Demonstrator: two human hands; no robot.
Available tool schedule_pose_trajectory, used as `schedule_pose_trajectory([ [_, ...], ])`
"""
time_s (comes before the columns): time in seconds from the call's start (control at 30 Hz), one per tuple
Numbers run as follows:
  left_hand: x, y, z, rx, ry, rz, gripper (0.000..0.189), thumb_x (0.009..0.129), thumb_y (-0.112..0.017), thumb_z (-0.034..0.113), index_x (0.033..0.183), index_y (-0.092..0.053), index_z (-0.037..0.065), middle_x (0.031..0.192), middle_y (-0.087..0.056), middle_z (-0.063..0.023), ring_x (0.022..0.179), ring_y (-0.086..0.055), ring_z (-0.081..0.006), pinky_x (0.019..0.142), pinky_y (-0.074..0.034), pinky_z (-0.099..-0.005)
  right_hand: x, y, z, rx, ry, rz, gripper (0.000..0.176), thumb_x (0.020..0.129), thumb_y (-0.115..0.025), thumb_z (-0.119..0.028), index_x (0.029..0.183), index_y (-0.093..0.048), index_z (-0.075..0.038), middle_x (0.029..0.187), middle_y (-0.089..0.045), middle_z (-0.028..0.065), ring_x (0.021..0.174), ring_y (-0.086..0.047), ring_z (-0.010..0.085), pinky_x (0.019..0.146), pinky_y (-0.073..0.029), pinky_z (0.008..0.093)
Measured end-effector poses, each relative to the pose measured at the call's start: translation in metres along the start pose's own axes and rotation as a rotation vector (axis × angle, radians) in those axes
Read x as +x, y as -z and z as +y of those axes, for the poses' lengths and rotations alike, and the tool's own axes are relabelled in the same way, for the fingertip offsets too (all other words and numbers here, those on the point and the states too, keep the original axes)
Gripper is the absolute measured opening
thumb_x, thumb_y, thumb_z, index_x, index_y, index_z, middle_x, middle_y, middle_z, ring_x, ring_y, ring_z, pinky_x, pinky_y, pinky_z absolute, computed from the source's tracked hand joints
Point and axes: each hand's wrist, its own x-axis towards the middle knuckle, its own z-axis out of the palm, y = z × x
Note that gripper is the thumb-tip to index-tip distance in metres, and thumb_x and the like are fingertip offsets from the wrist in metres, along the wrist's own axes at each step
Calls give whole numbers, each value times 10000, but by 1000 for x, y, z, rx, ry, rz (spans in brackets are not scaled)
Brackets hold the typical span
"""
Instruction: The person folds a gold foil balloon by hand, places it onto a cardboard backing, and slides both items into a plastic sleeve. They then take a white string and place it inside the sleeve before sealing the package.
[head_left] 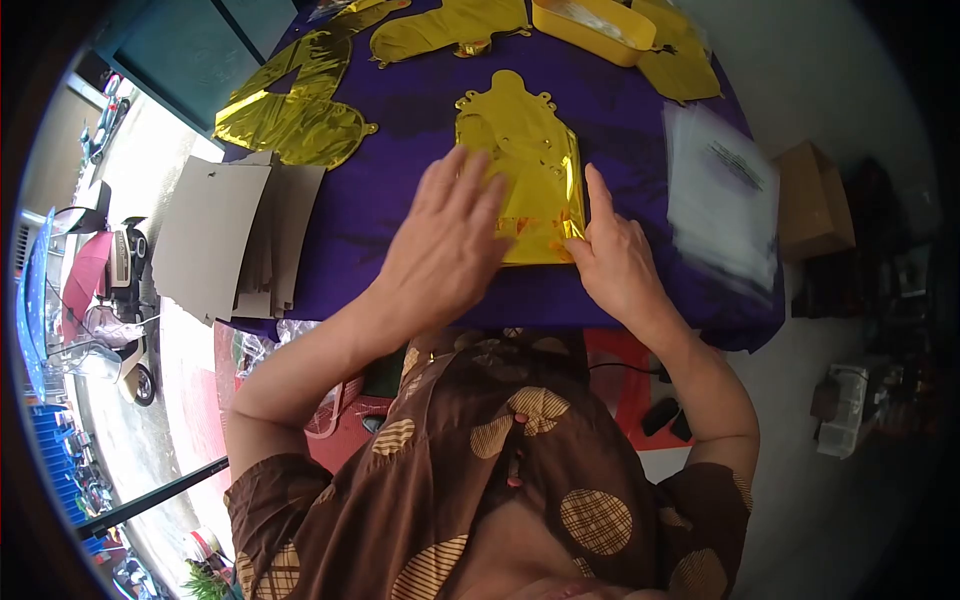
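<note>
A flat, folded gold foil balloon (515, 190) with small tabs along its upper edges lies on the purple tablecloth (370, 225) in front of me. My left hand (450, 235) is over the foil's lower left part, fingers stretched and slightly blurred, covering some of it. At the lower right edge is my right hand (615, 250), its index finger pointing straight ahead beside the foil and its thumb on the foil's corner. The other fingers of that hand are partly hidden beneath it.
More gold foil balloons (310, 100) lie along the far left and back. Grey cardboard sheets (215, 225) are stacked at left, clear plastic bags (722, 190) at right. A yellow tray (595, 30) sits at the back. Beyond the right edge is a cardboard box (815, 200).
</note>
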Motion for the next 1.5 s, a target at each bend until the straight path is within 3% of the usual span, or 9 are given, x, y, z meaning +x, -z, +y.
schedule_pose_trajectory([
  [0.03, 5, -12, -3, -39, -25, -68, 708, 960, -600, 372, 1476, -358, -48, 1515, -331, -330, 1468, -218, -481, 1211, -195, -510, 0, 0, 0, 10, -1, 0, 818, 837, -705, -40, 1492, -233, 96, 806, -674, 224, 791, -669, 358, 795, -471, 450],
  [0.23, 12, -55, -24, 113, -83, -216, 871, 976, -368, 662, 1535, -291, 0, 1554, -260, -341, 1465, -207, -512, 1206, -173, -551, -5, -2, 0, -136, 32, 89, 854, 819, -744, -106, 1494, -255, 81, 781, -671, 180, 742, -644, 331, 764, -455, 441],
  [0.63, 11, -55, -22, 98, -75, -206, 827, 979, -391, 651, 1527, -327, 35, 1539, -270, -357, 1453, -232, -517, 1196, -185, -571, -3, 0, 27, -427, 54, 387, 673, 830, -775, -210, 1367, -434, 12, 827, -637, 128, 788, -579, 297, 750, -416, 447],
  [0.77, 5, -55, -22, 114, -103, -195, 830, 982, -374, 657, 1527, -326, 32, 1536, -274, -358, 1452, -232, -520, 1194, -183, -572, -45, 18, 16, 76, 28, 298, 279, 941, -681, -258, 1023, -632, 4, 720, -640, 115, 656, -629, 230, 574, -468, 376],
  [0.87, -12, -51, -10, 87, -127, -199, 839, 982, -363, 663, 1528, -324, 28, 1536, -272, -360, 1452, -227, -523, 1191, -181, -573, -91, 45, -2, 548, -473, -349, 413, 1017, -565, -379, 990, -650, 25, 740, -679, 110, 677, -660, 165, 568, -488, 328],
  [0.97, -37, -38, 14, 25, -147, -210, 852, 974, -377, 664, 1531, -320, 23, 1540, -264, -361, 1450, -225, -527, 1188, -178, -576, -119, 21, 3, 674, -573, -462, 517, 1050, -472, -451, 1067, -643, 36, 906, -720, 117, 801, -683, 131, 652, -522, 280],
  [1.1, -66, -27, 44, -62, -169, -216, 882, 950, -430, 668, 1540, -310, 22, 1547, -257, -357, 1454, -222, -524, 1190, -172, -574, -137, -28, 12, 1511, -425, -292, 432, 1045, -520, -358, 1198, -612, 35, 1146, -681, 107, 999, -686, 173, 830, -558, 299],
  [1.33, -100, 3, 52, -488, -155, -69, 799, 944, -553, 553, 1491, -392, -7, 1561, -271, -314, 1472, -239, -468, 1197, -192, -529, -154, -52, -13, 1672, -505, -136, 267, 1025, -572, -181, 1139, -659, 45, 1073, -705, 87, 947, -687, 138, 849, -562, 295],
  [1.5, -147, 6, 49, -1196, 774, 215, 479, 974, -603, 350, 1232, -591, -54, 1095, -688, -140, 1005, -670, -227, 916, -507, -344, -172, -61, -16, 1623, -490, -112, 237, 1021, -582, -165, 1115, -681, 29, 1029, -706, 58, 900, -662, 98, 818, -544, 265],
])
